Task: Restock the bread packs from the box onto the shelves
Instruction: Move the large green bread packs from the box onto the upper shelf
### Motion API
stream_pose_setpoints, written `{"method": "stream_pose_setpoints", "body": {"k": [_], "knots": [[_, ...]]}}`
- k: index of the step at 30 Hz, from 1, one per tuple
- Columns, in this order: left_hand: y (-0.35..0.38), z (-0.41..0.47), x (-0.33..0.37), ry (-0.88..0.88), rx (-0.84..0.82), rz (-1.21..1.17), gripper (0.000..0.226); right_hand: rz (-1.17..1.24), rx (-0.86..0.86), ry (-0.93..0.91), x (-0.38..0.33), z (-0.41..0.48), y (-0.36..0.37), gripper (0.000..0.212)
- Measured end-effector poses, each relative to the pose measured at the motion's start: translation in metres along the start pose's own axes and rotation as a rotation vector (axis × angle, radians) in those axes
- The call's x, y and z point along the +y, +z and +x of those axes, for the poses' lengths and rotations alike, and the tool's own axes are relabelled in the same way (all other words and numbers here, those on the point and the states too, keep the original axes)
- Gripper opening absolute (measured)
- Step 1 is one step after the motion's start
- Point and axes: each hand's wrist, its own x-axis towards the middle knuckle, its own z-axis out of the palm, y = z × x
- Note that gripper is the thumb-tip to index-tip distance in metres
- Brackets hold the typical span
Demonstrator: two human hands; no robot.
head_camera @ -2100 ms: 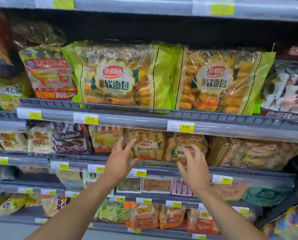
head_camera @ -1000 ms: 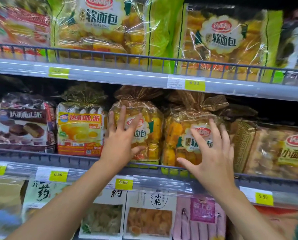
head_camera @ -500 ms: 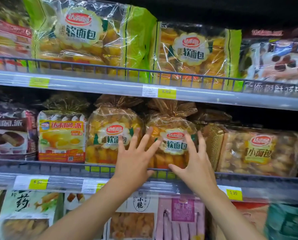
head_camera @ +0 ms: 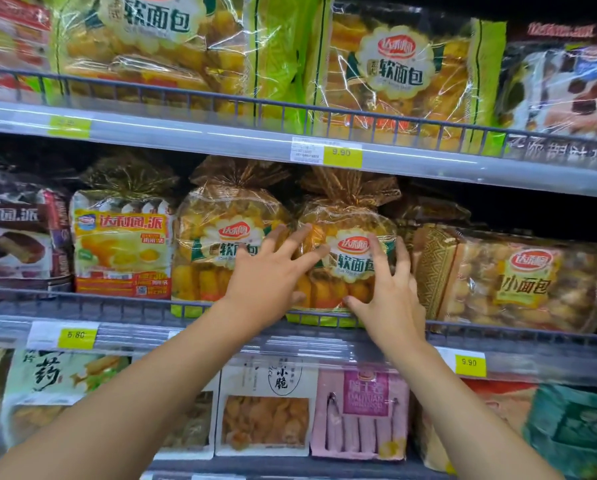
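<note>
**Q:** Where's the bread sitting right now, and are you actually holding it?

**A:** Big picture first: there are three tiers of shelves [head_camera: 186, 136] in view, and I'm working the middle one, behind its wire rail [head_camera: 117, 308]. The soft-bread pack [head_camera: 352, 216] I'm on stands upright there with its bottom edge against the rail. A twin pack [head_camera: 217, 244] touches its left side and a flat small-bread pack [head_camera: 525, 278] sits just to its right. The box isn't in shot.

Holding it? Not really. My left hand [head_camera: 265, 282] lies spread on the front where the twins meet. My right hand [head_camera: 390, 299] cups the right edge, thumb low on the front. Both are loose with fingers splayed, nothing clamped.

**Q:** Any tips for handling these?

**A:** My guess is it's light and squashy, just rolls in thin crinkly film. So it'll dent if you squeeze, and the film probably slides under dry fingers. I'd nudge it flat-handed from both sides, low down where the rolls are stacked. I wouldn't grab the gathered top [head_camera: 349, 188]; it looks like it'd crumple or tip the pack forward over the rail.
</note>
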Motion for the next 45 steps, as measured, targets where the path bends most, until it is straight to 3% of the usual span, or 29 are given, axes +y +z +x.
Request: {"method": "stream_pose_setpoints", "body": {"k": [8, 12, 15, 18, 20, 22, 29, 37, 45], "knots": [[0.014, 0.009, 0.003, -0.059, 0.055, 0.066, 0.091, -0.044, 0.004, 0.029, -0.006, 0.009, 0.009, 0.112], [0.013, 0.005, -0.003, 0.008, 0.049, 0.041, 0.092, -0.072, -0.001, 0.044, -0.01, 0.01, 0.01, 0.112], [0.01, -0.019, -0.018, 0.05, 0.16, 0.01, 0.088, -0.09, 0.002, 0.029, -0.01, 0.006, 0.01, 0.113], [0.009, -0.046, -0.041, -0.161, 0.257, 0.027, 0.085, -0.117, 0.044, 0.02, -0.013, -0.001, 0.007, 0.117], [0.009, -0.057, -0.056, -0.355, 0.211, -0.005, 0.092, -0.137, 0.078, 0.015, -0.017, -0.008, 0.006, 0.119], [0.011, -0.061, -0.066, -0.44, 0.138, -0.06, 0.102, -0.136, 0.102, 0.007, -0.021, -0.014, 0.006, 0.119], [0.02, -0.047, -0.085, -0.364, 0.032, -0.314, 0.119, 0.005, 0.067, 0.024, -0.024, -0.008, 0.011, 0.121], [0.017, -0.045, -0.094, -0.314, -0.015, -0.208, 0.119, -0.017, -0.035, 0.129, -0.03, 0.007, 0.018, 0.121], [-0.027, -0.043, -0.094, -0.374, -0.328, -0.193, 0.109, -0.239, -0.274, 0.193, -0.043, 0.017, -0.026, 0.112]]}}
